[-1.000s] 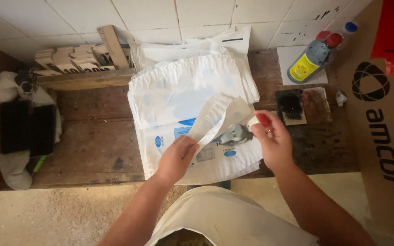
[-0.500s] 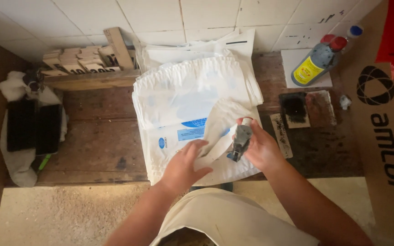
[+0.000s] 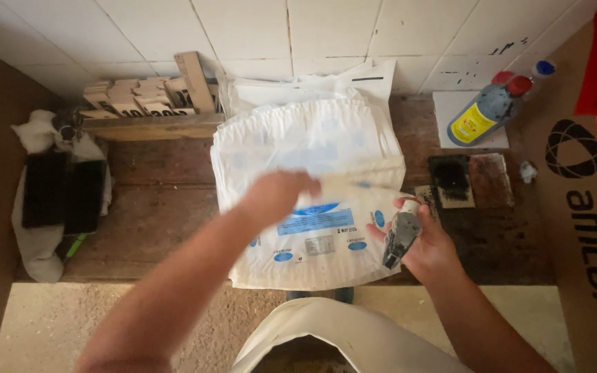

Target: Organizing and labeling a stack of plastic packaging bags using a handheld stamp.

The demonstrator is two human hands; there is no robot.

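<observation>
So the stack of white bags with blue printing sits in the middle of the wooden counter, running from the back wall to the front edge, where it hangs over a bit. The left hand is on top of the stack, motion-blurred, fingers pinching the top bag and lifting its edge up, looks like. The right hand is just off the stack's right side near the front edge, fingers wrapped around a small grey stamp, smudgy with ink.

Right behind that hand there's a black ink pad and a brownish pad side by side. In the back right corner, a bottle with a yellow label and red cap lies on a white sheet. Back left has a wooden rack of blocks, and the left end has black pads on a white cloth. A cardboard box stands at the right end.
</observation>
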